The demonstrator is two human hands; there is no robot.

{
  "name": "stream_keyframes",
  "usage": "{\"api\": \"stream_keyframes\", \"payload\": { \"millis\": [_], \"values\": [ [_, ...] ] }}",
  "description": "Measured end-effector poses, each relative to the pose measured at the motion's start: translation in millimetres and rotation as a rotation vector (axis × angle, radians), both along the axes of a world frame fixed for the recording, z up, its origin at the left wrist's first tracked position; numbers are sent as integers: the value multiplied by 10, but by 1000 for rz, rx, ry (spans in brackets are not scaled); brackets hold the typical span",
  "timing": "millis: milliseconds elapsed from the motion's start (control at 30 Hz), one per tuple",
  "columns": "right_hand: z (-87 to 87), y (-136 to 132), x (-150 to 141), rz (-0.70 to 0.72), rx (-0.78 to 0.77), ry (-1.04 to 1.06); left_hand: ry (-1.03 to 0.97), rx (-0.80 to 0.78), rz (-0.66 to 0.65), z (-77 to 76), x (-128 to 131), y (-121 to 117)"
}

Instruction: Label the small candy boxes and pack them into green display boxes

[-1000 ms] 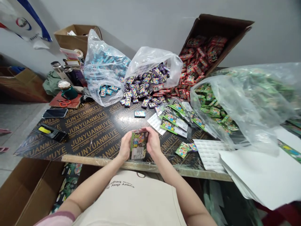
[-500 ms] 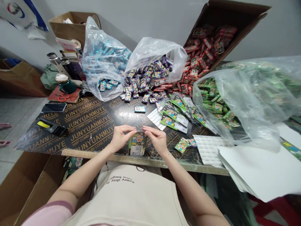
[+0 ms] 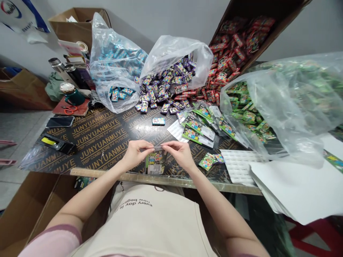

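A small clear packet [image 3: 155, 161] with a green printed card and small colourful packs inside stands upright near the table's front edge. My left hand [image 3: 136, 153] pinches the left end of its top flap. My right hand [image 3: 180, 153] pinches the right end. Both hands are closed on the flap, thumbs and forefingers together. Just right of my right hand lie two loose small packs [image 3: 209, 162], green and multicoloured. A single blue pack [image 3: 158, 121] lies further back on the dark plywood table [image 3: 102, 139].
Plastic bags of blue packs [image 3: 118, 67], purple packs [image 3: 171, 82] and green packs [image 3: 281, 103] and a tipped cardboard box of red packs [image 3: 235, 39] ring the back. Filled clear packets [image 3: 200, 128], sticker sheets [image 3: 237, 167], white sheets [image 3: 300, 189], a phone [image 3: 59, 122], a cup and flasks also lie here.
A second ago both hands gripped the packet's sides, holding it up. They have since shifted to its top edge and now pinch the flap, with the packet standing on the table.
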State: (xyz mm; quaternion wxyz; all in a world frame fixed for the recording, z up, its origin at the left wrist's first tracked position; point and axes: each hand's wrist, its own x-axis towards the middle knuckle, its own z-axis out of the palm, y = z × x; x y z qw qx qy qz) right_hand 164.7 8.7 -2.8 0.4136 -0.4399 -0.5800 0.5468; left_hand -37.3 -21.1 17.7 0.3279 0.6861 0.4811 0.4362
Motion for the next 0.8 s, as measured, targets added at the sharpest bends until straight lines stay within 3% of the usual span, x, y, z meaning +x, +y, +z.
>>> {"api": "stream_keyframes", "payload": {
  "millis": [133,233,333,433,500,600,700,800],
  "values": [
    [45,47,18,55,30,-48,16,-64,16,0,-5,31],
    [-6,0,62,51,115,-87,149,158,-42,-25,-14,-19],
    [-119,-115,131,73,311,-129,248,329,-80,-93,-22,-95],
    [-218,-128,162,77,491,-170,194,307,-55,-178,-28,-94],
    [-264,25,132,125,534,-224,99,227,4,-246,-62,-41],
    [-365,509,0,92,548,-434,-92,29,228,-418,-226,37],
    [-532,1103,-186,-44,497,-762,-259,-123,591,-701,-560,2],
    [-680,1551,-340,114,438,-873,-320,-188,922,-971,-978,-167]
  ]
}}
